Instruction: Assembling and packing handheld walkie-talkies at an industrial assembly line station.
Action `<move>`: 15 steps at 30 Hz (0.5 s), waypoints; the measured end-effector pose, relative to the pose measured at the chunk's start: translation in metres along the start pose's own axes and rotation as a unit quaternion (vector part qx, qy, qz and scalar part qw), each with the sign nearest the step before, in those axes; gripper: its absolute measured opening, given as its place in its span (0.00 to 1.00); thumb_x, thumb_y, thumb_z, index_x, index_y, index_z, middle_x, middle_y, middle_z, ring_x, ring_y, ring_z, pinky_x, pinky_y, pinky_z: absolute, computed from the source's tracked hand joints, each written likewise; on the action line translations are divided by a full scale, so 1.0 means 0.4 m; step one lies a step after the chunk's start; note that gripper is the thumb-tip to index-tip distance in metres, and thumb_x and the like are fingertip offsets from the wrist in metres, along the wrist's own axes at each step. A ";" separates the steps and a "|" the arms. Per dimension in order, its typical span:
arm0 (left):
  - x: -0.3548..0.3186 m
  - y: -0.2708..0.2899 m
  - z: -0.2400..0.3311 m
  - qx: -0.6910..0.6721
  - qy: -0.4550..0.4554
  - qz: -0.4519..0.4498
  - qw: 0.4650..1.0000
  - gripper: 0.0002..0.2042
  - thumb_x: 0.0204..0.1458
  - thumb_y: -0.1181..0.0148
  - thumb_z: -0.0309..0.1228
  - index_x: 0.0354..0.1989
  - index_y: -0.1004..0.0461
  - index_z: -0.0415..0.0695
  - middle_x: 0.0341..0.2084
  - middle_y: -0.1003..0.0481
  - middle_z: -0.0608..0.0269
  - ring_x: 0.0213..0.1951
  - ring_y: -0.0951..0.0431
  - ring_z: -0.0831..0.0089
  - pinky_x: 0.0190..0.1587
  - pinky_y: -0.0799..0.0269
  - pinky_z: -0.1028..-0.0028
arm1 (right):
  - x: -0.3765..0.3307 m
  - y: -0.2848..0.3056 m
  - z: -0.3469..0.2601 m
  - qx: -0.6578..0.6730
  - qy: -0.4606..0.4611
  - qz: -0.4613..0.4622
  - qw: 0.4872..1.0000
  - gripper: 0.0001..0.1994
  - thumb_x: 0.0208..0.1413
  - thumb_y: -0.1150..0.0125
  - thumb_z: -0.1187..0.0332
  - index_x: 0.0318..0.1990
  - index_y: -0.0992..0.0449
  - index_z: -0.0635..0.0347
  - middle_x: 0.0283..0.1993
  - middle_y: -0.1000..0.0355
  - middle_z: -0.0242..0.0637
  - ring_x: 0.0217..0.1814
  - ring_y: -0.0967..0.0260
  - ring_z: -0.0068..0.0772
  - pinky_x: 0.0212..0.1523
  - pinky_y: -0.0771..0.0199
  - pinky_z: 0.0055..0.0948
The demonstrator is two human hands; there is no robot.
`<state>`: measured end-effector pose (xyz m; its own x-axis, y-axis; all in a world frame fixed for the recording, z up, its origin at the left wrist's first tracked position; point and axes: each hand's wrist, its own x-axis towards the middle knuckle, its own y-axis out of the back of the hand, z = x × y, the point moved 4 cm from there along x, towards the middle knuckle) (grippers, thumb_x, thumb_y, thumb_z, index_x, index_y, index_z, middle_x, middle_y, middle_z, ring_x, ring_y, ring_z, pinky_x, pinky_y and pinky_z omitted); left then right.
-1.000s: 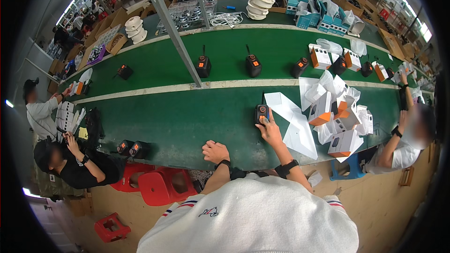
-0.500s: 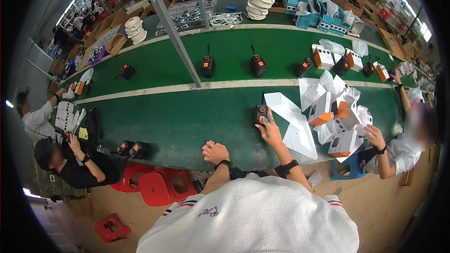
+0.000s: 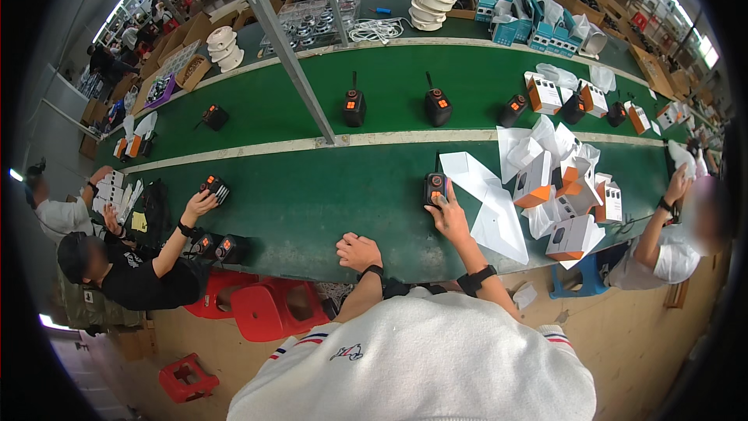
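Note:
My right hand (image 3: 449, 210) grips a black handheld device (image 3: 435, 188) with a stub antenna and orange buttons, standing upright on the green bench. Its thumb and fingers are at the right side of the device, near the lit buttons. My left hand (image 3: 359, 252) lies curled on the bench's near edge, with nothing visible in it. A folded white card sheet (image 3: 487, 218) lies just right of the held device. Two similar black devices (image 3: 227, 249) sit at the bench's near left, beside a co-worker.
White-and-orange boxes (image 3: 569, 238) and crumpled wrapping pile up on the right. More black devices (image 3: 438, 107) stand along the green conveyor belt (image 3: 273, 109) beyond a pale rail. A grey metal post (image 3: 292, 54) rises ahead. Co-workers sit at both sides; red stools (image 3: 269, 312) are at lower left.
Devices and boxes on the belt have shifted slightly right. The left co-worker now holds up a device over the bench. The right co-worker's hand has left the box pile. My hands are unchanged.

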<state>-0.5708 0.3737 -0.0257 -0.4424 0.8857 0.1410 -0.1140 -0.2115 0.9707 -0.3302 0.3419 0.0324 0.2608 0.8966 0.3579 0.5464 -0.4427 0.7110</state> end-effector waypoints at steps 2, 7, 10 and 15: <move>0.001 -0.001 -0.001 0.002 0.000 -0.001 1.000 0.06 0.47 0.50 0.34 0.34 0.36 0.52 0.37 0.36 0.65 0.40 0.34 0.63 0.39 0.41 0.62 | -0.001 -0.001 -0.003 0.000 -0.006 -0.003 1.000 0.11 0.49 0.37 0.64 0.37 0.28 0.60 0.64 0.52 0.67 0.42 0.29 0.60 0.35 0.25 0.42; 0.004 -0.005 -0.005 -0.004 0.001 0.008 1.000 0.06 0.47 0.50 0.34 0.34 0.36 0.52 0.37 0.36 0.64 0.40 0.34 0.63 0.39 0.41 0.62 | 0.006 0.014 -0.023 0.036 -0.046 -0.010 0.998 0.11 0.48 0.37 0.67 0.36 0.26 0.65 0.56 0.38 0.61 0.62 0.43 0.53 0.44 0.28 0.42; 0.001 -0.002 -0.003 -0.001 0.004 0.001 1.000 0.06 0.47 0.50 0.35 0.34 0.35 0.52 0.37 0.36 0.64 0.40 0.34 0.63 0.39 0.41 0.62 | 0.005 0.017 -0.025 0.035 -0.062 -0.013 0.997 0.11 0.48 0.36 0.67 0.36 0.26 0.65 0.58 0.41 0.62 0.60 0.40 0.54 0.43 0.28 0.42; -0.001 0.002 0.001 -0.004 0.004 0.001 1.000 0.06 0.46 0.50 0.35 0.34 0.35 0.52 0.37 0.36 0.64 0.41 0.34 0.63 0.40 0.41 0.62 | 0.001 0.007 -0.005 0.014 -0.008 0.007 1.000 0.11 0.49 0.37 0.64 0.36 0.28 0.60 0.64 0.51 0.67 0.41 0.30 0.62 0.34 0.25 0.43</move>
<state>-0.5703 0.3733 -0.0250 -0.4505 0.8816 0.1410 -0.1195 -0.2161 0.9690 -0.3301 0.3411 0.0356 0.2822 0.8901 0.3578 0.5644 -0.4556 0.6883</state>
